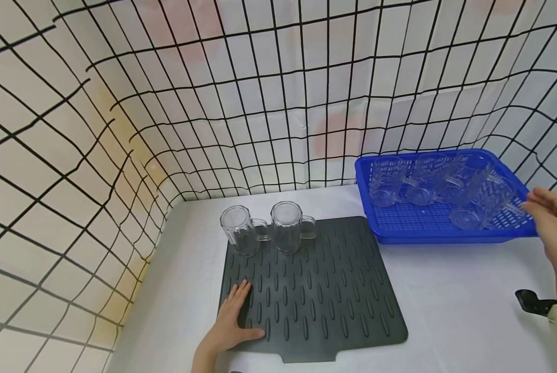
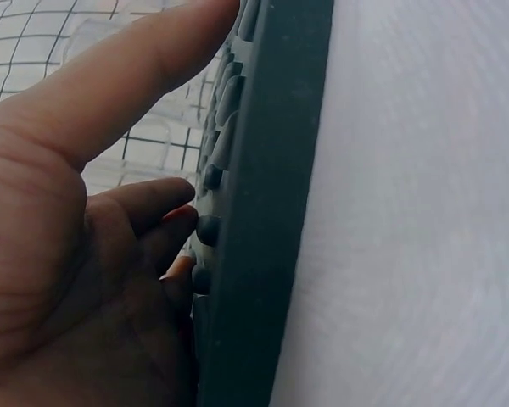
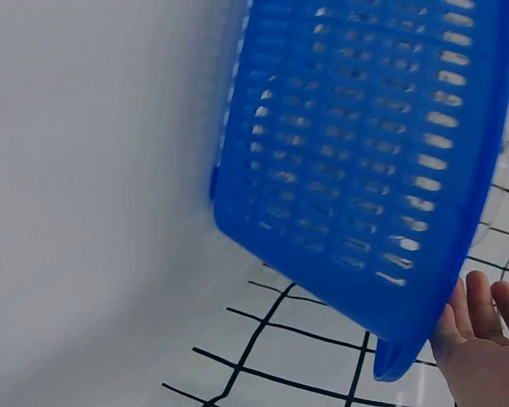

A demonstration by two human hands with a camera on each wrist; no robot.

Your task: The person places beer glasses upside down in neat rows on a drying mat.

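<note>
My left hand [image 1: 229, 321] rests on the left front edge of a dark grey drying mat [image 1: 325, 290], fingers straight and thumb spread. The left wrist view shows the thumb [image 2: 127, 80] and fingertips right at the ribbed mat surface. At the mat's back left stand two clear glass mugs, the left mug [image 1: 244, 233] and the right mug [image 1: 286, 228], with handles pointing right. My right hand [image 1: 551, 217] is at the right rim of a blue plastic basket [image 1: 446, 239], fingers extended by the edge. Inside the basket are several clear glass mugs, the nearest mug [image 1: 469, 215] leaning.
A black wire grid [image 1: 269, 103] backed with pale sheeting encloses the table at the back and sides. White cloth [image 1: 460, 305] covers the tabletop. The basket stands behind and right of the mat, close to its back right corner. A black strap [image 1: 534, 303] shows at my right wrist.
</note>
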